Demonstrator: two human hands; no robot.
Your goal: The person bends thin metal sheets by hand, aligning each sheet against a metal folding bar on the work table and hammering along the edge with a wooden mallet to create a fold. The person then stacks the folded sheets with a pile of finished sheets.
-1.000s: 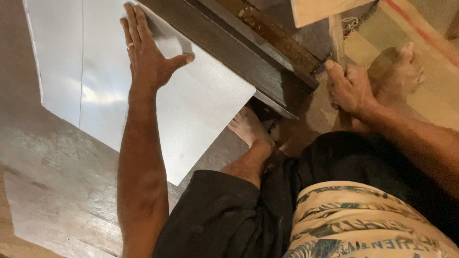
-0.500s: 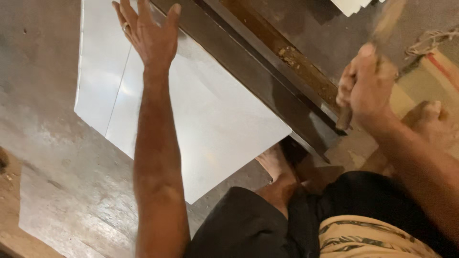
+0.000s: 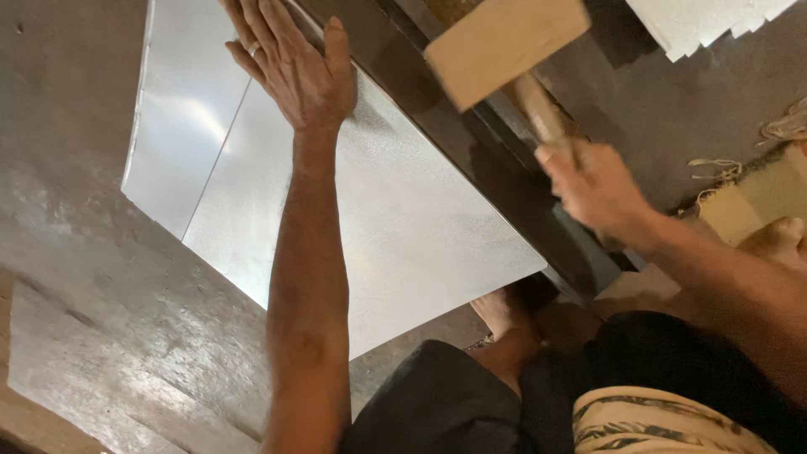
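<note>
Head view: the person's left hand (image 3: 294,71) lies open and flat on a metal sheet (image 3: 378,219) resting against a dark steel beam (image 3: 504,181). The right hand (image 3: 593,185) grips a raised wooden mallet (image 3: 504,46); the sheet's edge looks unbent.

The sheet (image 3: 403,227) under the left hand (image 3: 298,71) looks like thin metal, smooth and silvery with a soft sheen and bright glare patches near its far corner. The mallet (image 3: 504,50) in the right hand (image 3: 593,185) is pale, matt wood, head and handle alike, and the bar (image 3: 496,168) along the sheet's edge seems dark, dull metal. The floor (image 3: 92,294) looks like grey concrete, worn and faintly polished
</note>
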